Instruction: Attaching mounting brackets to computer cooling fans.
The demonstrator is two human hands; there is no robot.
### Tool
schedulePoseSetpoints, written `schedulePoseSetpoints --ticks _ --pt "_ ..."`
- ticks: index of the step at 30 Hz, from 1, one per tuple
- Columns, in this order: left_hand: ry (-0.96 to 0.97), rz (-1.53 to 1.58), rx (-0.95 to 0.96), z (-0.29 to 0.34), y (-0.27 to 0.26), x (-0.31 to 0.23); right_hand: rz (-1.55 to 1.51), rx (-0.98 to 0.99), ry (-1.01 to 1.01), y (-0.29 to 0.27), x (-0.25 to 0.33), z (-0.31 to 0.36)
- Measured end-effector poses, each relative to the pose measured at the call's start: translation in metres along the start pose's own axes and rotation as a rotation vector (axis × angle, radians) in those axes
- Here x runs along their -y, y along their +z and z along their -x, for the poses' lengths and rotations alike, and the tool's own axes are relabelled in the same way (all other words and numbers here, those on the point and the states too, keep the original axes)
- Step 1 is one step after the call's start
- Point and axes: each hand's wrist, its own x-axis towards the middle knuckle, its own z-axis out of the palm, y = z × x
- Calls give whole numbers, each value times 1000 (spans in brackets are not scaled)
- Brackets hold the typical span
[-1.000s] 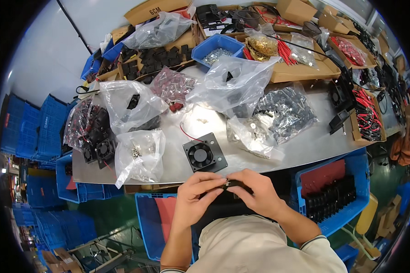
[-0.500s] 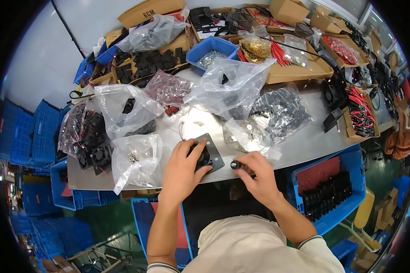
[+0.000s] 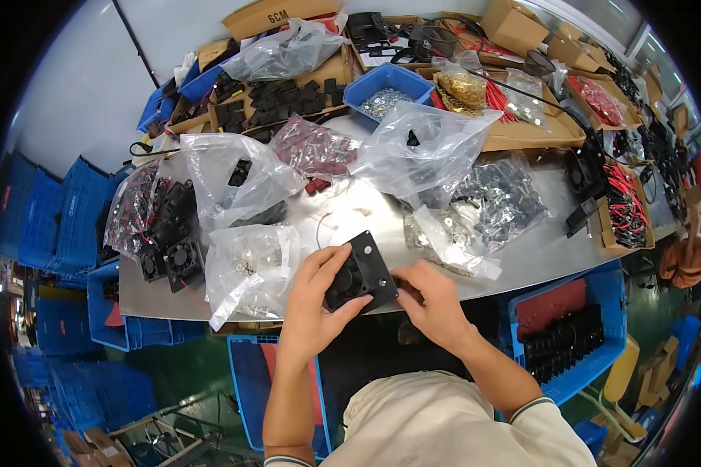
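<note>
My left hand (image 3: 319,292) grips a black square panel with a fan (image 3: 372,268), thumb on the near side and fingers across the fan. The panel is lifted and tilted above the near edge of the metal table, its holes facing up. At the panel's right edge is my right hand (image 3: 430,294), fingers closed in a pinch. The small black round part it held earlier is now mostly hidden behind the panel and fingers. Beyond the panel a thin wire (image 3: 319,229) curls on the table. Left of my left hand lies a clear bag of small metal parts (image 3: 253,268).
Clear bags of black parts (image 3: 498,198) and small metal pieces (image 3: 444,233) lie right of the panel. A blue bin of hardware (image 3: 385,74) stands at the back. Loose fans (image 3: 183,261) sit at left. A blue crate (image 3: 572,327) is at lower right, below the table edge.
My left hand has raised and tilted the panel off the table. My right hand has moved in to the panel's right edge with the small round part. The view has shifted slightly.
</note>
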Motion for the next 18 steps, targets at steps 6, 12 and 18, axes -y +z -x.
schedulePoseSetpoints --ticks 6,12,18 --pt "43 -7 62 1 12 16 75 -48 -45 6 -9 4" --pt "129 -166 83 -5 21 19 305 -12 -100 -7 -10 1" --pt "106 -139 70 1 28 26 -48 -35 23 -10 11 -3"
